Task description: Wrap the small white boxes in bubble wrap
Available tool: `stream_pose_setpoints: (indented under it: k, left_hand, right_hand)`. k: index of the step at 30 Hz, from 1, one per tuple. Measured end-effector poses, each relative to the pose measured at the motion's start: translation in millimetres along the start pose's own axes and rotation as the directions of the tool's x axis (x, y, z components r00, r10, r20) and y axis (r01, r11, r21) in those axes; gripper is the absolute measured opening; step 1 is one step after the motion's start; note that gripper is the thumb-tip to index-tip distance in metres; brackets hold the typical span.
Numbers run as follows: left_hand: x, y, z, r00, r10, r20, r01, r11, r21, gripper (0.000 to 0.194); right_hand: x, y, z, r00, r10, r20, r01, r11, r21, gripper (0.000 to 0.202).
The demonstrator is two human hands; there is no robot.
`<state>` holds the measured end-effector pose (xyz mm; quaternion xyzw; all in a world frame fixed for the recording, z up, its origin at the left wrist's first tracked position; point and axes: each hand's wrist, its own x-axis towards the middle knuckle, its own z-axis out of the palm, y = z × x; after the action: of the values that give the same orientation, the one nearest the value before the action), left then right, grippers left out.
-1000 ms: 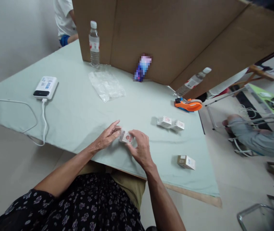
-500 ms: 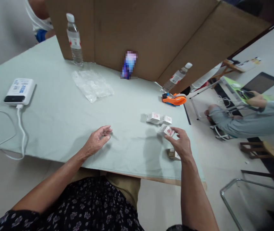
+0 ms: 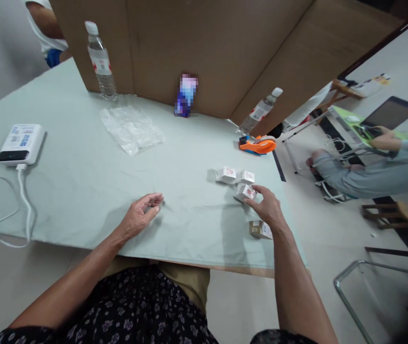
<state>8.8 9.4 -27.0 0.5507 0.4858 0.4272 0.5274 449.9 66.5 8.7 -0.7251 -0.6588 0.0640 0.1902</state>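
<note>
My right hand (image 3: 267, 206) has its thumb and fingertips on a small white box (image 3: 244, 192) with a red mark, wrapped in clear plastic. This box sits close in front of two similar boxes, a left one (image 3: 226, 175) and a right one (image 3: 247, 177). Nearer the table's front edge, below my right hand, lies a brown and white carton (image 3: 260, 229). My left hand (image 3: 142, 213) hovers over the cloth, fingers stretched out and apart from the thumb, holding nothing.
An orange tape dispenser (image 3: 259, 144), two water bottles and a crumpled clear plastic bag (image 3: 132, 131) lie or stand towards the cardboard screen (image 3: 207, 52). A blurred-out phone-like object (image 3: 186, 95) leans there. At left is a cabled white power bank (image 3: 22, 144). A person sits at the right.
My right hand has brought the wrapped box down and slightly left, close to the other two. The brown and white carton shows more fully. My left hand stays open; the whole view has shifted slightly.
</note>
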Motion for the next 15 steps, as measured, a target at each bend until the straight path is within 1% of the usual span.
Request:
stream_pose_setpoints:
  k: [2, 4, 6, 8, 9, 10, 11, 13, 15]
  left_hand:
    - [-1, 2, 0.4, 1.000, -0.004, 0.001, 0.004, 1.000, 0.016, 0.042]
    - [-1, 8, 0.7, 1.000, 0.018, 0.004, -0.019, 0.996, 0.086, 0.039]
    - [3, 16, 0.1, 0.994, 0.110, 0.003, -0.108, 0.967, 0.230, 0.035]
    - [16, 26, -2.6, 0.968, 0.250, 0.001, -0.227, 0.876, 0.425, 0.032]
    - [25, 31, -5.2, 0.951, 0.310, 0.002, -0.265, 0.811, 0.522, 0.033]
    - [37, 35, -8.8, 0.937, 0.349, 0.001, -0.275, 0.739, 0.615, 0.034]
    - [51, 38, -13.2, 0.930, 0.366, -0.003, -0.260, 0.668, 0.697, 0.038]
    - [83, 41, -24.4, 0.932, 0.362, -0.034, -0.186, 0.557, 0.810, 0.047]
    - [116, 42, -36.6, 0.943, 0.320, -0.088, -0.085, 0.490, 0.868, 0.055]
  right_hand:
    - [-1, 1, -1, 0.999, -0.032, -0.032, 0.032, 0.999, -0.019, 0.068]
    - [-3, -1, -4, 0.995, -0.071, -0.075, 0.068, 0.997, -0.038, 0.071]
    - [-8, -10, -9, 0.984, -0.115, -0.138, 0.108, 0.992, -0.061, 0.068]
    - [-15, -26, -14, 0.966, -0.166, -0.200, 0.156, 0.985, -0.068, 0.061]
    - [-21, -36, -16, 0.956, -0.202, -0.212, 0.194, 0.979, -0.057, 0.057]
    - [-26, -48, -17, 0.947, -0.240, -0.214, 0.236, 0.971, -0.042, 0.053]
    - [-32, -60, -18, 0.938, -0.275, -0.213, 0.276, 0.961, -0.026, 0.049]
    - [-44, -83, -16, 0.924, -0.318, -0.211, 0.324, 0.946, -0.008, 0.043]
    - [-56, -99, -11, 0.916, -0.340, -0.214, 0.349, 0.937, 0.003, 0.037]
